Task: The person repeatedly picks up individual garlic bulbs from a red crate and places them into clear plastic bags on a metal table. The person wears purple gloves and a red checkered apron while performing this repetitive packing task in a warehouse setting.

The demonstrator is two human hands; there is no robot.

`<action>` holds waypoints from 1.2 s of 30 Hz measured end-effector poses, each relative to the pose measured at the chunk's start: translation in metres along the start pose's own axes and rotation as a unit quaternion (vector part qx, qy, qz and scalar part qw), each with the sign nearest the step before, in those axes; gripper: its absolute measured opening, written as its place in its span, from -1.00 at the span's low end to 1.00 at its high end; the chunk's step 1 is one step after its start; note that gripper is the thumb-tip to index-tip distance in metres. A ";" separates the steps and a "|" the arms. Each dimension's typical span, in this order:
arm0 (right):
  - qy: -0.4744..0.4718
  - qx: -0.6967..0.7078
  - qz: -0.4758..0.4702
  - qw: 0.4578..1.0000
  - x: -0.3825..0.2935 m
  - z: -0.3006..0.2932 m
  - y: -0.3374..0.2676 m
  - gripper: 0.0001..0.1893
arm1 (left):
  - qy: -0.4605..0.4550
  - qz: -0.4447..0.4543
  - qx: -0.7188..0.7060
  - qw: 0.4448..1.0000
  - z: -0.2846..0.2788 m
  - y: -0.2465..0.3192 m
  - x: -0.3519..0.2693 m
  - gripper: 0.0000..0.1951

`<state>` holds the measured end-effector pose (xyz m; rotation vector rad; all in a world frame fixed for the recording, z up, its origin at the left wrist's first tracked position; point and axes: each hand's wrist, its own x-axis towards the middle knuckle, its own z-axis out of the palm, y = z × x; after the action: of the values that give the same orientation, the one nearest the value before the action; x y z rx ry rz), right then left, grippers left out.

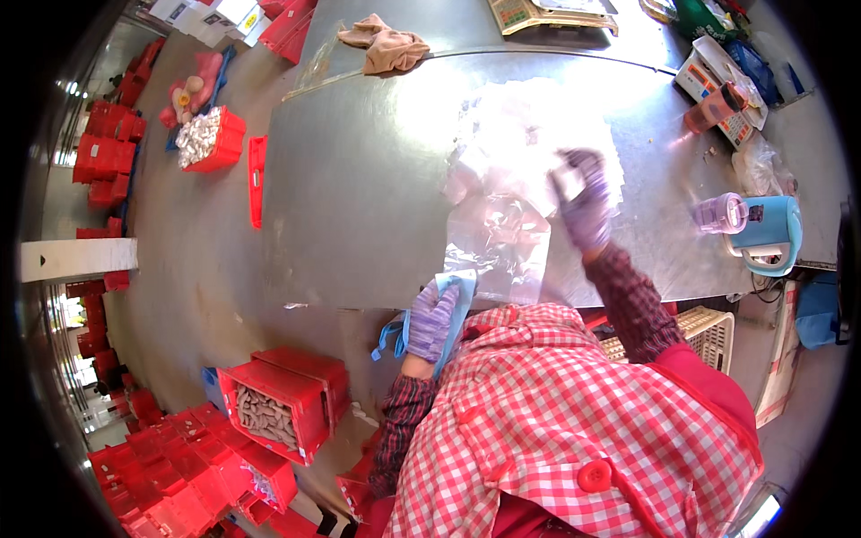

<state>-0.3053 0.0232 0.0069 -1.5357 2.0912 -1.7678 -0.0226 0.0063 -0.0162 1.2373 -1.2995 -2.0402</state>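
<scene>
My left hand [430, 321], in a purple-and-white knit glove, grips a folded light-blue fabric item [459, 299] with a dangling strap at the table's near edge. Clear plastic bags [501, 242] lie flat in front of me, the closest reaching that edge. Beyond them spreads a pile of whitish plastic bags [531, 134], washed out by glare. Over the pile's right side is my right hand [584, 198], gloved alike and blurred by motion. Its thumb and fingers are apart, and I see nothing held between them. Both hands are over the steel table [350, 195].
A brown cloth [387, 46] and a scale [555, 17] sit at the back. To the right stand another scale [716, 94], a reddish bottle [716, 107], a purple cup [723, 214] and a blue kettle [770, 235]. Red crates [282, 403] fill the floor at left.
</scene>
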 end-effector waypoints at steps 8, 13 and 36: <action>-0.405 0.209 0.235 0.859 -0.083 0.060 -0.048 -0.71 | 0.009 0.010 0.211 0.977 -0.007 -0.009 -0.001 -0.80; -0.230 0.155 0.267 0.923 -0.061 0.071 -0.021 -0.77 | 0.054 -0.008 0.150 0.987 -0.021 -0.032 -0.002 -0.73; -0.365 -0.035 0.060 0.928 -0.047 0.055 0.028 -0.81 | 0.102 0.025 -0.104 0.989 -0.087 0.028 -0.011 -0.72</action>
<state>-0.2687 0.0098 -0.0597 -1.6770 1.8057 -0.8679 0.0544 -0.0426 -0.0014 1.2647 -0.9865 -1.9024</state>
